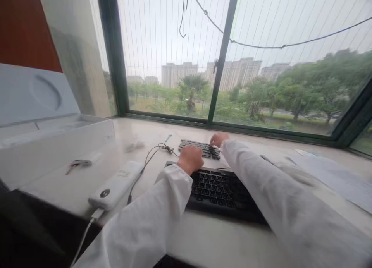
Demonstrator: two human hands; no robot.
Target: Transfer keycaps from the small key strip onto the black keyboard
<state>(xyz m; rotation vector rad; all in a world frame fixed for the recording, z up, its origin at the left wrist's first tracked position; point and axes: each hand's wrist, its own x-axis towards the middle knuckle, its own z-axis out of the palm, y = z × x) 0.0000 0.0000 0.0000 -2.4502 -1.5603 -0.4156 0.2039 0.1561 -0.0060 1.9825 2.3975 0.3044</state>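
A black keyboard (216, 188) lies on the white sill in front of me, its grid showing square sockets that look bare of caps. Just beyond it, loose black keycaps (200, 147) sit in rows. My left hand (190, 159) is closed at the keyboard's upper left, between the board and the rows; its fingertips are hidden. At the right end of the rows, my right hand (219, 139) has its fingers curled together at the caps. What either hand pinches is too small or hidden to make out. White sleeves cover both arms, the right one crossing the keyboard's right side.
A white power bank (117, 186) with a plugged-in cable lies left, beside a dark coiled cord (157, 150). Keys (78, 164) rest near an open white box (58, 144). Papers (334, 175) lie right. A green-framed window (212, 122) closes off the back.
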